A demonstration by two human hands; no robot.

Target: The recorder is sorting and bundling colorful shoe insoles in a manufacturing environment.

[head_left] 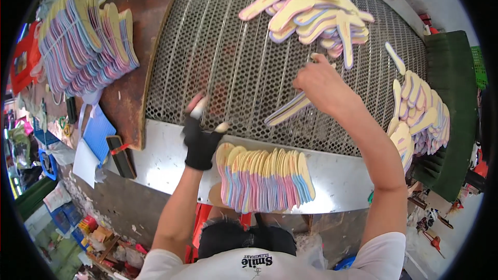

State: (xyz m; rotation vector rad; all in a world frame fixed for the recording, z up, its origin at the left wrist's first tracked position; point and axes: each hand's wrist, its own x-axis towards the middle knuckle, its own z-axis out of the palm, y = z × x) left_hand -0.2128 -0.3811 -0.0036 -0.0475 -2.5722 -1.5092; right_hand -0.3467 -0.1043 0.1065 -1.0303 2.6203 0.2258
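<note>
My right hand [322, 84] is bent over the perforated metal surface [207, 36], its fingers closed on a few thin shoe insoles [287, 111] that slant down to the left. My left hand [198, 142], in a black fingerless glove with pale wraps on the fingertips, is slightly blurred. Its thumb and fingers are apart, with nothing between them. Close beside it, a row of insoles [264, 176] stands on edge along the metal front ledge [337, 176], yellow on top with pink and blue sides. Beyond my right hand lies a loose heap of insoles [321, 18].
Another insole heap [417, 109] rests at the right edge by a dark green cloth [451, 114]. Tied insole stacks [83, 41] occupy the brown tabletop [150, 15] at left. A dark block with a red band [121, 156] sits on the left ledge.
</note>
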